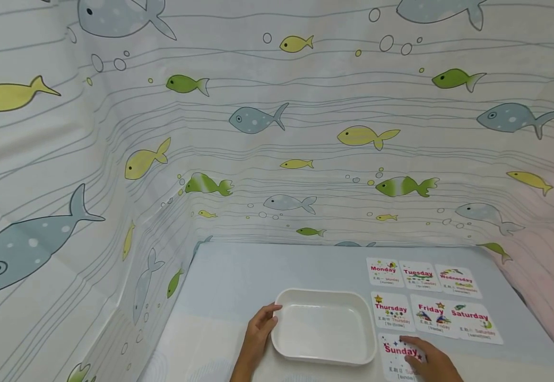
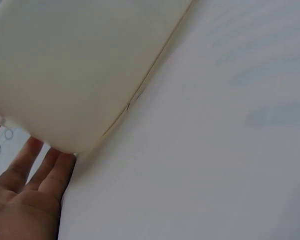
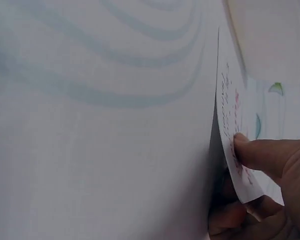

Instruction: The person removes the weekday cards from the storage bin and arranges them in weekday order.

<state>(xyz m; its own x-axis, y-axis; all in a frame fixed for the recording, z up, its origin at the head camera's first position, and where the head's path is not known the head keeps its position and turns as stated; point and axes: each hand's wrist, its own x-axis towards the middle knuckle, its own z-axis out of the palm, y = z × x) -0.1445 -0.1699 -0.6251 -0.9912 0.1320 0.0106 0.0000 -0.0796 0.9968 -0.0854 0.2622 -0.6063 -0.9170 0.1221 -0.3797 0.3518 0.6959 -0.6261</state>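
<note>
My left hand (image 1: 257,335) is at the left end of a white rectangular tray (image 1: 322,356), with fingertips touching its rim. Fairly straight fingers (image 2: 53,177) meet the outer wall of the tray in the left wrist view. With the thumb on the printed face and fingers beneath, my right hand (image 1: 431,361) pinches the Sunday card (image 1: 394,363) by its right side. The right wrist view shows this card's near edge tilted up off the table. The Sunday card lies just right of the tray, in front of the Thursday card (image 1: 391,312).
Behind are the Monday card (image 1: 384,272), Tuesday card (image 1: 418,276) and Wednesday card (image 1: 458,281) in a row. The Friday card (image 1: 433,317) and Saturday card (image 1: 475,322) lie right of Thursday. A fish-print curtain (image 1: 305,95) surrounds the pale table (image 1: 267,265).
</note>
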